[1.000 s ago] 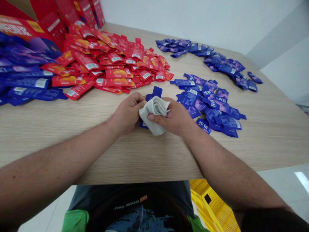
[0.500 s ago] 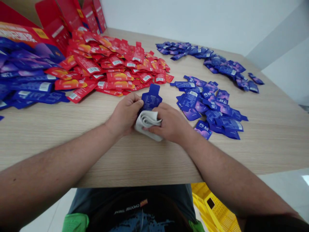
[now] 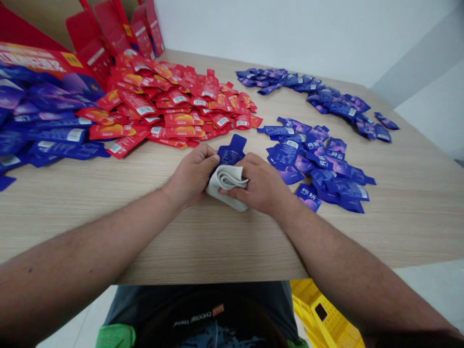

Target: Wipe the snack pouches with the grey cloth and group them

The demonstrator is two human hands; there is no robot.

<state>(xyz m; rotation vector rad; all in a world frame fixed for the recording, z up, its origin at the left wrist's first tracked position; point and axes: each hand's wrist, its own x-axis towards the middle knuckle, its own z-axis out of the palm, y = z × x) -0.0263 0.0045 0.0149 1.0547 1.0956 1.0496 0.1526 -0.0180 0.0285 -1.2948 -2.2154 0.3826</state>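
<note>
Both my hands are close together at the middle of the wooden table (image 3: 398,217), over a blue spouted sachet (image 3: 232,154). Its spout points away from me, and its printed back shows above the cloth. My left hand (image 3: 192,176) grips the sachet's side, while my right hand (image 3: 259,186) pinches a folded off-white cloth (image 3: 226,186) around its lower part. The cloth hides the sachet's lower end.
A heap of red sachets (image 3: 174,108) lies ahead, with blue sachets (image 3: 50,135) to its left. More blue sachets (image 3: 315,162) lie to the right, and a further band (image 3: 308,84) runs along the far side. Red cartons (image 3: 108,29) stand at the back left.
The cloth has slid from the sachet's middle toward its lower end, uncovering the printed back. My hands have drawn closer around it.
</note>
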